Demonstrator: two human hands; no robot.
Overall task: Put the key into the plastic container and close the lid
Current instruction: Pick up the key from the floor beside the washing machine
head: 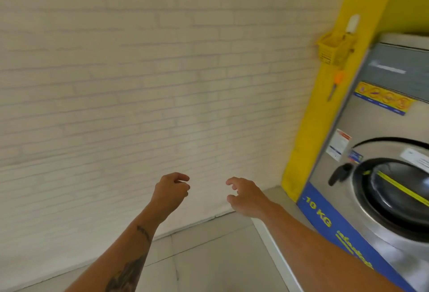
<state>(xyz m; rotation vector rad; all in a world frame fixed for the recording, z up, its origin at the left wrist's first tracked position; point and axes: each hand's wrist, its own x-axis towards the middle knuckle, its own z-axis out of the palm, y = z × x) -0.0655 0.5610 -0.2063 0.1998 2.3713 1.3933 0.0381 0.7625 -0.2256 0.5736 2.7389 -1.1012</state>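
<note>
Bare skin, both hands empty: left hand (170, 189) loosely curled, right hand (243, 195) fingers spread, nothing pinched. Held out side by side before a white brick wall (139, 82). Up and right of right hand, well apart: orange-headed key (336, 83), probably hanging blade-down, long axis near vertical, on yellow pillar (325, 129); blur hides detail. Right hand nearer. Just above key, yellow plastic container (334, 50) mounted on pillar; contents and lid unclear. Washing machine (383, 164) beside.
</note>
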